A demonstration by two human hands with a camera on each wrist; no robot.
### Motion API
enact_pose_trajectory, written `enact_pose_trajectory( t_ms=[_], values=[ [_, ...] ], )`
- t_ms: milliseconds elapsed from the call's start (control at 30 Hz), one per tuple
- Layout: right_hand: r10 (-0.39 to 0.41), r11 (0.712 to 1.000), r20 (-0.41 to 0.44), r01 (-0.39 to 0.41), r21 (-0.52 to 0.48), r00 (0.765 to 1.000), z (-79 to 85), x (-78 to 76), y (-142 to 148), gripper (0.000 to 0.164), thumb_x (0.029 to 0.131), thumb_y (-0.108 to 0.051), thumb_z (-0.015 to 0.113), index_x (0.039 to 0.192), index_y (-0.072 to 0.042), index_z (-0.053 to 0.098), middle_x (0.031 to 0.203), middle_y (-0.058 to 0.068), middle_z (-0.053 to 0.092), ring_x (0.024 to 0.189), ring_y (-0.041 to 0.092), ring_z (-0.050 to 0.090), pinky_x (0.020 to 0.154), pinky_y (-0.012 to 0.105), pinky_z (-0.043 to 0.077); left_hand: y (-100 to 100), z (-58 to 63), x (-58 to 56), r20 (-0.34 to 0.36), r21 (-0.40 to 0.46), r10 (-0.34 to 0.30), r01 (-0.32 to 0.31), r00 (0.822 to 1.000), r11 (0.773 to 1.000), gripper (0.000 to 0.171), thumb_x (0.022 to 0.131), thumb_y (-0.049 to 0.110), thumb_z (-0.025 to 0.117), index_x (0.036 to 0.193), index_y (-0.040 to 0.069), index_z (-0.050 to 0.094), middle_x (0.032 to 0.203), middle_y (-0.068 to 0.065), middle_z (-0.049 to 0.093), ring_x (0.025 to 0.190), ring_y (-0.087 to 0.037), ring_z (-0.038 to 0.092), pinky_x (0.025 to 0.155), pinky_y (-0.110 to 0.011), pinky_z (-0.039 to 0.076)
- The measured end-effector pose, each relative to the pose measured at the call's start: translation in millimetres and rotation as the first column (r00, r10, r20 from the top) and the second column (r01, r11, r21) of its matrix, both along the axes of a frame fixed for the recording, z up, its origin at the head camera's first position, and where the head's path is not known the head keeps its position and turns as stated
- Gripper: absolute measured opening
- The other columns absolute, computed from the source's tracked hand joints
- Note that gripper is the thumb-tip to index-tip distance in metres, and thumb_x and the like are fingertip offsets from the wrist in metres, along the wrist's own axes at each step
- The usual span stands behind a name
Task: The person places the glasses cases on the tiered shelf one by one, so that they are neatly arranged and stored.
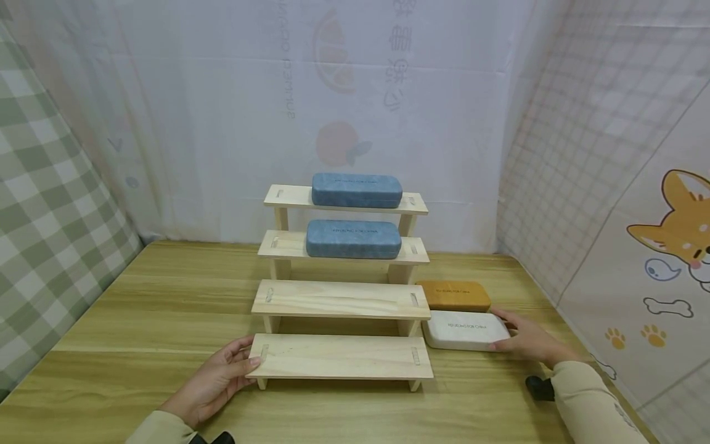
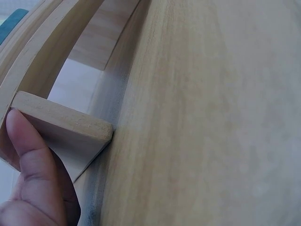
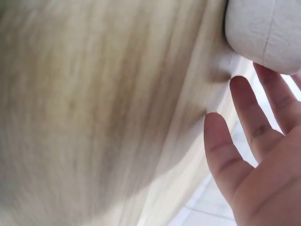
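A pale wooden four-step display stand (image 1: 341, 356) stands on the table. My left hand (image 1: 223, 377) grips the left end of its lowest step, thumb over the top edge. In the left wrist view a finger (image 2: 35, 160) lies against the wood beside the stand's leg (image 2: 66, 117). To the right of the stand lies a white glasses case (image 1: 465, 330). My right hand (image 1: 527, 339) holds this case by its right end, thumb at the front corner and a finger at the back one. The right wrist view shows its other fingers (image 3: 247, 106) spread low beside the case.
A mustard-yellow glasses case (image 1: 453, 296) lies right behind the white one. Two blue glasses cases sit on the stand, one on the top step (image 1: 357, 190) and one on the step below (image 1: 353, 239). Cloth curtains (image 1: 211, 123) hang behind and at both sides.
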State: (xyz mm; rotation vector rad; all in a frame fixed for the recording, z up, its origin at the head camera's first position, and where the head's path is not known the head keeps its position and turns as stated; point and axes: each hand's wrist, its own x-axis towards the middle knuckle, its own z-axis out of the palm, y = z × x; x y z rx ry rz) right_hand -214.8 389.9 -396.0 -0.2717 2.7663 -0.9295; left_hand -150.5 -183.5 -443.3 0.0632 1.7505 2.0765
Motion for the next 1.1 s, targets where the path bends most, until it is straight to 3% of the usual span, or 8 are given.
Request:
enact_pose_trajectory(
  t_ms=[300, 900, 1100],
  values=[
    [0.003, 0.999, -0.027, -0.002, 0.042, 1.0, -1.4, -0.9, -2.2, 0.093, 0.075, -0.027, 0.082, 0.143, 0.013, 0.032, 0.139, 0.041, 0.035, 0.123, 0.058, 0.038, 0.094, 0.065, 0.035, 0.0, 0.4, 0.4, 0.001, 0.0, 0.004, -0.004, 1.0, 1.0, 0.077, 0.097, 0.008, 0.055, 0.148, -0.012, 0.001, 0.118, -0.004, 0.051, 0.095, -0.012, 0.056, 0.081, -0.027, 0.048],
    [-0.057, 0.997, -0.03, 0.059, 0.045, 0.998, -0.2, 3.9, -2.9, 0.088, 0.074, -0.029, 0.083, 0.14, 0.009, 0.039, 0.133, 0.035, 0.046, 0.116, 0.044, 0.048, 0.089, 0.051, 0.042, 0.1, -0.1, 0.2, 0.0, 0.016, -0.007, 0.007, 1.0, 1.0, 0.077, 0.097, 0.008, 0.054, 0.148, -0.012, -0.001, 0.118, -0.005, 0.051, 0.096, -0.011, 0.057, 0.081, -0.027, 0.049],
    [-0.087, 0.995, -0.021, 0.087, 0.038, 0.996, 3.4, 8.2, -1.0, 0.089, 0.076, -0.031, 0.081, 0.143, 0.007, 0.036, 0.134, 0.036, 0.043, 0.116, 0.043, 0.046, 0.088, 0.052, 0.041, 0.4, 0.2, -0.2, 0.003, 0.015, 0.0, 0.0, 1.0, 1.0, 0.077, 0.097, 0.008, 0.055, 0.148, -0.012, 0.0, 0.117, -0.004, 0.051, 0.095, -0.011, 0.057, 0.081, -0.026, 0.049]
  ],
)
